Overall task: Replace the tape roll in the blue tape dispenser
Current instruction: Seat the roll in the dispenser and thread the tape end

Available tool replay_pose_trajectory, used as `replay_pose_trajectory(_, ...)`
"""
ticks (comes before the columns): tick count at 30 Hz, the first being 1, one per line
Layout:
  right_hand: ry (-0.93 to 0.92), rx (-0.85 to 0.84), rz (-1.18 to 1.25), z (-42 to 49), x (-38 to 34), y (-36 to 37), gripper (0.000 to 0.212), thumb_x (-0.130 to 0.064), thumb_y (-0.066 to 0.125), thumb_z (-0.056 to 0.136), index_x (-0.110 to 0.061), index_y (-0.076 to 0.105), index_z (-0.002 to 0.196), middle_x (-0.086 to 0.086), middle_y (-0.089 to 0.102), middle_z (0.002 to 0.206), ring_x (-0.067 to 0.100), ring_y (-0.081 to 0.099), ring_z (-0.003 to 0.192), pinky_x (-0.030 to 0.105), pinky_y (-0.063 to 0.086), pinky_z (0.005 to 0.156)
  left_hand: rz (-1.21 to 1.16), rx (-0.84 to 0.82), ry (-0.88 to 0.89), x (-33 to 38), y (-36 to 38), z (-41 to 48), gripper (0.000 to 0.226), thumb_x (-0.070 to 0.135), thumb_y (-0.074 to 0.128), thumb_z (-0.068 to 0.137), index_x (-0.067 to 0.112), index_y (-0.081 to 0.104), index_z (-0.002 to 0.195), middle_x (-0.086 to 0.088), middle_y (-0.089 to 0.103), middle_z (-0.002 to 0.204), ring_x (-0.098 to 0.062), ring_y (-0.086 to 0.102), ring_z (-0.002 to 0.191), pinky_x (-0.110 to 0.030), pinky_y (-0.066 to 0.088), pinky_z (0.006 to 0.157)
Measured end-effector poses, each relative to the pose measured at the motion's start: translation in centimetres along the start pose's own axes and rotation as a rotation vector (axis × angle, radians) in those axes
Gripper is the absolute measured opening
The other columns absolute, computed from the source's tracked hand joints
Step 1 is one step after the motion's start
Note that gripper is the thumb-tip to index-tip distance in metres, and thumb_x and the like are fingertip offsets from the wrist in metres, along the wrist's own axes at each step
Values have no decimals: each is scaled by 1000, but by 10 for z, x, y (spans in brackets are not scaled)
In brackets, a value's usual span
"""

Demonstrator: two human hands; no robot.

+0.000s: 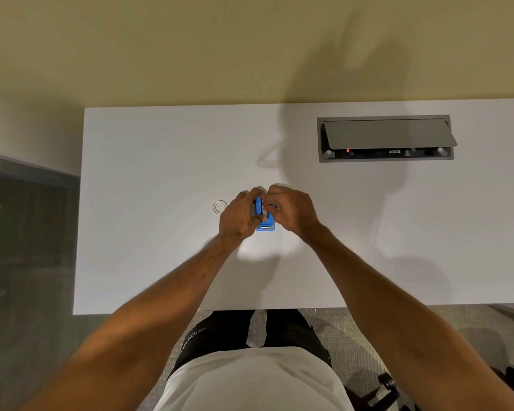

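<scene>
The blue tape dispenser (265, 224) sits between both hands over the middle of the white desk (149, 232); its metal cutter end faces me. My left hand (238, 214) grips its left side, fingers curled around a raised blue part. My right hand (291, 209) pinches at the top of the dispenser, where something small and pale shows between the fingertips; I cannot tell what it is. A clear tape roll (219, 207) lies flat on the desk just left of my left hand, untouched.
A grey cable box (385, 138) with its lid tilted up is sunk into the desk at the back right. The desk's left edge runs near a dark floor area. A black chair base (386, 387) shows at lower right.
</scene>
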State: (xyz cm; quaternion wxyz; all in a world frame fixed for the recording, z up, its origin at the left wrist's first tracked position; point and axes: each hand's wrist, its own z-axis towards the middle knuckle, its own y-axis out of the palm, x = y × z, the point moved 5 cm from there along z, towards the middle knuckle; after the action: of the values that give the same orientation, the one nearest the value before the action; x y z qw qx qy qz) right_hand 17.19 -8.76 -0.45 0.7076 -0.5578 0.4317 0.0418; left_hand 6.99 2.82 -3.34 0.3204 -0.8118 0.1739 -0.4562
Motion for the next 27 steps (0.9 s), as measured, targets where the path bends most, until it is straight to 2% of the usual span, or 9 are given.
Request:
replay_pose_trajectory(5,-75,-12,-12,3,-6,-2,10,-16,73,93,-9,71,85,4,67,77,20,61,65,31,56,61,-12,-1,-15,2,-2,-3,45,39,76,86,33,55,125,0,69,114,-24,68,100,-46,61,85)
replay_pose_trajectory(8,-141,1,-14,0,-7,-2,9,-15,74,92,-7,71,90,5,68,80,15,58,65,24,52,62,-8,-9,-32,2,-1,-4,47,37,76,85,32,56,127,0,69,116,-24,68,101,-47,61,86)
replay_pose_trajectory(11,-178,3,-36,0,-6,1,13,-17,77,91,-5,71,95,7,69,83,17,63,65,20,52,67,-9,-6,-19,5,-4,-5,49,40,71,84,28,57,129,-1,69,116,-24,68,101,-46,61,86)
replay_pose_trajectory(16,-170,22,-125,2,-8,-1,34,-37,54,101,-5,67,98,7,65,83,16,57,62,16,39,64,19,1,-1,4,-2,-6,54,42,69,82,33,50,132,0,67,115,-23,67,98,-47,63,81)
replay_pose_trajectory(20,-99,28,-103,-7,-10,-2,38,-39,47,101,-8,69,103,4,66,86,15,57,63,16,42,61,16,-13,40,8,-5,-10,53,35,70,83,35,47,131,1,64,118,-23,66,100,-48,63,77)
replay_pose_trajectory(22,-25,34,-87,-13,-10,-6,34,-37,47,100,-11,69,103,2,67,87,13,56,63,10,38,61,-10,-30,56,9,-7,-13,55,33,71,83,37,46,132,3,62,124,-22,65,105,-46,62,78)
replay_pose_trajectory(25,134,46,-96,-24,-9,-7,19,-29,52,98,-17,67,101,-4,66,90,13,55,65,5,25,58,-39,-41,31,8,-9,-18,54,24,70,86,44,47,131,10,60,126,-19,65,105,-41,60,79)
replay_pose_trajectory(27,287,65,-76,-32,-8,-3,9,-21,57,97,-21,66,99,-7,67,93,12,58,69,10,32,56,-52,-36,40,7,-8,-21,54,20,65,88,45,48,133,15,60,124,-13,63,105,-40,59,81)
